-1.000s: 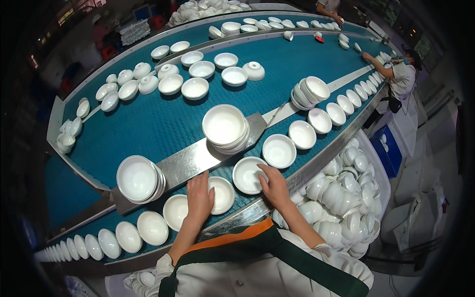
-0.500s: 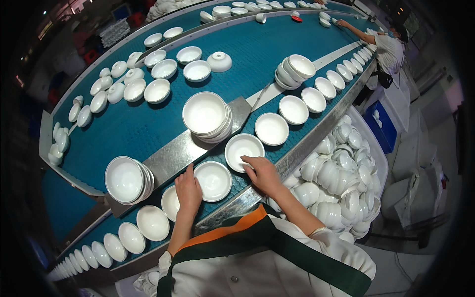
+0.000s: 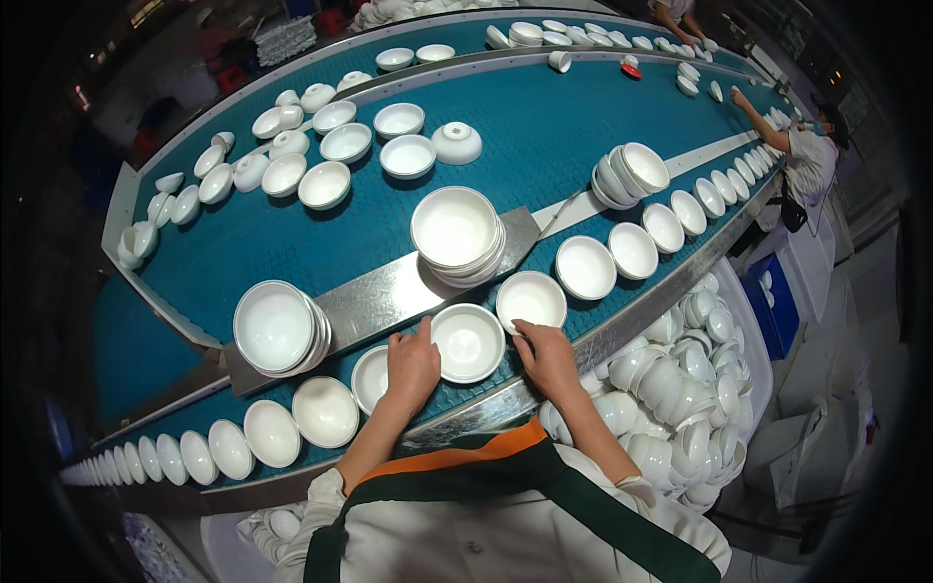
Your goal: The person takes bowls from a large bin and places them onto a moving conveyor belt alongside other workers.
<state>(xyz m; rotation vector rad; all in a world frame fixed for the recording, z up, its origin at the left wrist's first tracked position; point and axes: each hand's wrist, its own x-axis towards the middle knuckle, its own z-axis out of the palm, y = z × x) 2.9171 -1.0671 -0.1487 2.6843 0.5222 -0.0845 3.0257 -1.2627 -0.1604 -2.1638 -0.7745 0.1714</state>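
Note:
My left hand (image 3: pixel 413 371) hangs at the left side of a white bowl (image 3: pixel 467 343), index finger stretched out and other fingers partly curled. Whether that finger touches the rim is unclear. Behind this hand, another white bowl (image 3: pixel 371 379) is partly hidden. My right hand (image 3: pixel 548 358) has its fingers apart at the near rim of a white bowl (image 3: pixel 531 303), without closing round it. These bowls lie in a row on the blue conveyor belt lane (image 3: pixel 374 435) nearest me. Beyond them, a tall bowl stack (image 3: pixel 455 228) and another stack (image 3: pixel 277 328) stand on a metal plate (image 3: pixel 364 297).
The wide blue belt (image 3: pixel 544 126) carries loose bowls, including an overturned bowl (image 3: pixel 457 143). A third bowl stack (image 3: pixel 630 175) sits on the divider at right. Below the metal edge, a large bin (image 3: pixel 763 340) is heaped with bowls. A person (image 3: pixel 814 160) works at the far right.
The whole view has shifted, so the belt and bowls appear farther right. My right fingers have drawn back from inside the bowl to its near rim. My left hand keeps beside the same bowl.

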